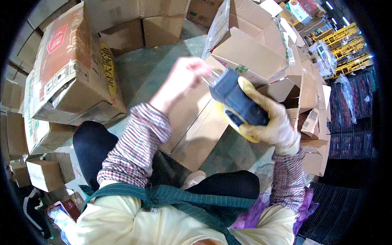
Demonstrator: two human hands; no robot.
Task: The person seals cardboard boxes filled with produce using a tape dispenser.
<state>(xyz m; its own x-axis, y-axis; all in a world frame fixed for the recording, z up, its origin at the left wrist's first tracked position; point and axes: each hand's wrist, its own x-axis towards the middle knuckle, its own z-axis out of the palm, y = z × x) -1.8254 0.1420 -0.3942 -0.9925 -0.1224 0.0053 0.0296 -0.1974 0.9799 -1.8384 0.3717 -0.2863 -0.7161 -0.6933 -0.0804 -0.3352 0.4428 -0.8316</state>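
My right hand [269, 119], in a pale yellow work glove, grips a dark blue tape dispenser [239, 98]. A yellow roll [228, 118] with a dark centre shows on its near side. My left hand [191, 72] is bare and blurred, its fingers closed at the dispenser's front end. Thin clear strips, apparently tape [209, 79], span the short gap between those fingers and the dispenser. Below both hands a cardboard box [196, 131] stands on the floor between my legs, its closed flaps meeting at a lengthwise seam.
A large printed carton [67, 67] rests on another box at left. Open cartons [251, 52] crowd the right and far side. Black plastic crates [349, 101] are stacked at far right, with yellow racks [346, 43] behind. A purple mesh sack [254, 211] lies by my right side.
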